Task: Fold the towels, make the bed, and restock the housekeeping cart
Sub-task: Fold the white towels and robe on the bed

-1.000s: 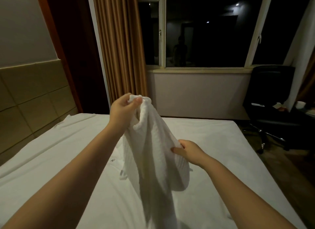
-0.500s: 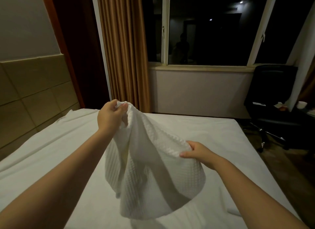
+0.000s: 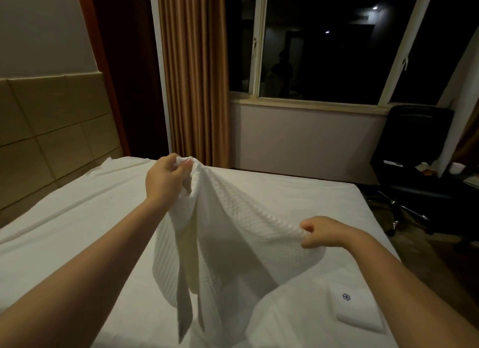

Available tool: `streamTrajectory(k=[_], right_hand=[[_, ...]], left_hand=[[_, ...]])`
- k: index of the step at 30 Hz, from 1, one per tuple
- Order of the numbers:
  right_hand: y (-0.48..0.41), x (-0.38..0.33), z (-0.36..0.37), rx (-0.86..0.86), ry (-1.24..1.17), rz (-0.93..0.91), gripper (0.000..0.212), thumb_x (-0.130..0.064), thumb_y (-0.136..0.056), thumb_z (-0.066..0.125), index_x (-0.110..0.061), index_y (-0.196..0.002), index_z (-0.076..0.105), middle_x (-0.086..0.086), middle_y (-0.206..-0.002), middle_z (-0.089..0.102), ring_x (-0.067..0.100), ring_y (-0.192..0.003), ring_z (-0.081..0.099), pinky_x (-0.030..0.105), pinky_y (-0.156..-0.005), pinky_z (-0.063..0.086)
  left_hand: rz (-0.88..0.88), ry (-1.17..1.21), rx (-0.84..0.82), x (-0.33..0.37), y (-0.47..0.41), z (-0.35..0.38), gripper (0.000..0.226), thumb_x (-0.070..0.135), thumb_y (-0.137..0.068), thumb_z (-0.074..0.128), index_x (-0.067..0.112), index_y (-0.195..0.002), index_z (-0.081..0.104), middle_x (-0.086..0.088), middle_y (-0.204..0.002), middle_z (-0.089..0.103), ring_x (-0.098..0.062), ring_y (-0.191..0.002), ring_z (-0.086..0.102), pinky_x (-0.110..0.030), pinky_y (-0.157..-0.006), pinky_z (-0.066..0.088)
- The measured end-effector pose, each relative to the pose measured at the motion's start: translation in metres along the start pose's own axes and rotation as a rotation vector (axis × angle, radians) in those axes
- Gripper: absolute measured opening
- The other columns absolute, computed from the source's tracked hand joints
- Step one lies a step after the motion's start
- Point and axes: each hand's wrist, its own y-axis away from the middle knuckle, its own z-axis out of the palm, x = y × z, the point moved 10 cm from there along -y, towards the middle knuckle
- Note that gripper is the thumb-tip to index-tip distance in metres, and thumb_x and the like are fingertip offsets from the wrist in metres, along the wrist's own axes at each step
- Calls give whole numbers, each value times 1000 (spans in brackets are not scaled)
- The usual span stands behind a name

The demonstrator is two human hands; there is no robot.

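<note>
Head cam view, and I'm basically standing next to the bed watching this. Far left is the padded headboard [image 3: 51, 130], then a tan curtain [image 3: 191, 75] hanging beside the dark window [image 3: 324, 49]. The bed [image 3: 64, 231] has a plain white sheet on it, with no pillows or duvet that I can see.

Moving across, the left hand [image 3: 166, 181] is up high over the bed, fingers curled tight round a bunched-up bit of a white waffle-weave towel [image 3: 233, 238]. The towel sags from there down to the right hand [image 3: 326, 232], which sits lower and pinches the edge between thumb and curled fingers. So both hands are clamped on the cloth, well apart. The loose ends dangle toward the sheet, but I can't tell if they touch it.

Further right, by the right forearm, a small folded white cloth [image 3: 355, 306] with a dark logo lies flat on the bed. Past the bed's edge there's a black office chair [image 3: 414, 153].

My read is that this is the towel-folding step, very early on, since the towel is being opened out and not folded yet. The left grip is on a wad, not a clean corner. I'd say the next move calls for finding two matching corners, pulling that edge taut and laying it flat on the sheet. The bed looks not yet made, and there's no cart in sight.
</note>
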Motion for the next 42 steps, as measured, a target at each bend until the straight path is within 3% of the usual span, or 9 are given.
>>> streamTrajectory(k=[5,11,13,15,20,25,29,35,42], right_hand=[[4,19,-1,136,-78,23,16,-20,-82,69,-8,-79,60,5,-75,51,15,-68,47,28,-59,32],[11,-33,-21,263,-600,-84,11,-15,-88,64,-10,-79,60,8,-77,60,20,-73,58,32,-67,50],[12,-60,-23,242,-718,-128,6,-14,-90,62,-12,-86,58,8,-80,59,21,-74,58,33,-68,51],[13,-78,-27,259,-903,-138,15,-12,-91,60,-15,-104,55,8,-88,59,20,-77,59,33,-69,52],[19,-113,-37,263,-1281,-195,17,-7,-94,54,-17,-104,63,2,-85,64,12,-75,61,23,-59,52],[29,-172,-36,169,-1219,-317,11,-7,-91,58,-10,-88,68,-1,-80,66,6,-71,64,21,-60,57],[39,-205,-46,157,-1058,-407,10,-9,-87,64,-16,-86,70,-1,-89,68,10,-79,68,23,-67,57],[49,-214,-61,138,-902,-516,32,-6,-85,67,-33,-103,64,-10,-102,71,14,-100,66,31,-88,54],[65,-212,-82,611,-769,-621,13,-29,-88,62,-22,-77,63,-5,-70,70,6,-66,67,19,-65,55]], left_hand=[[-18,-6,41,-4,1,-12,32,38,-93,55,7,-88,61,-7,-84,59,-22,-76,54,-28,-64,46],[-76,-27,-32,-11,4,-3,21,31,-92,60,29,-72,52,10,-71,52,-8,-66,48,-22,-60,40],[-119,-44,-52,-19,5,1,15,34,-89,64,21,-96,63,2,-91,61,-16,-79,55,-29,-73,47],[-188,-49,-87,-28,6,6,46,38,-83,70,18,-122,55,-5,-111,58,-22,-91,56,-33,-78,50],[-357,109,-181,-44,7,18,51,26,-88,66,15,-133,44,-7,-119,53,-23,-97,54,-34,-80,48],[-313,290,-179,-25,11,26,23,19,-98,46,13,-118,56,-11,-119,58,-27,-108,56,-41,-93,49],[-137,392,-165,26,17,24,20,17,-98,45,22,-84,57,-5,-88,57,-18,-86,56,-32,-78,49],[69,502,-360,77,36,25,16,12,-98,47,15,-86,59,-3,-76,59,-11,-66,57,-21,-57,48],[58,511,-418,78,49,20,16,14,-98,46,14,-94,61,-5,-84,65,-16,-74,62,-28,-68,54]])
